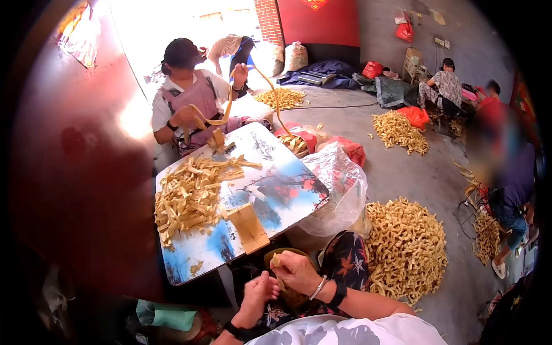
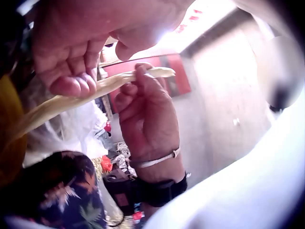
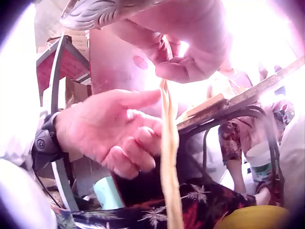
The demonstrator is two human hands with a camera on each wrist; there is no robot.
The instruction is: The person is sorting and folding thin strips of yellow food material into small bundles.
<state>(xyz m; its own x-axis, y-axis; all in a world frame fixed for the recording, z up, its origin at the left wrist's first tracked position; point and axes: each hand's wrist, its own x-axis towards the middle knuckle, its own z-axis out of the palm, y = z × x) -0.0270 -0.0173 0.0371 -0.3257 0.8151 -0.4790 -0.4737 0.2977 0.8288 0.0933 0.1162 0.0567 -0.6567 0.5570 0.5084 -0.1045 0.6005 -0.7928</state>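
Observation:
In the right wrist view, a long, pale yellow folded strip (image 3: pixel 169 157) hangs down from my right hand (image 1: pixel 299 275). My right thumb and fingers pinch it near its top end, and a short tip sticks out past them. My left hand (image 1: pixel 257 296) is beside the strip, its palm turned toward it and its fingers loosely bent. The left fingertips overlap the strip in the left wrist view, with the thumb apart from it. Below both hands, a yellow container (image 3: pixel 252 218) sits by my lap, and the strip's lower end runs down toward it.
A painted table (image 1: pixel 276 201) stands ahead, bearing a heap of yellow pieces (image 1: pixel 192 198) and a wooden block (image 1: pixel 248 227) at its near edge. Across it, a person (image 1: pixel 192 98) handles a long strip. A large pile of knotted pieces (image 1: pixel 407 247) lies right of my knee.

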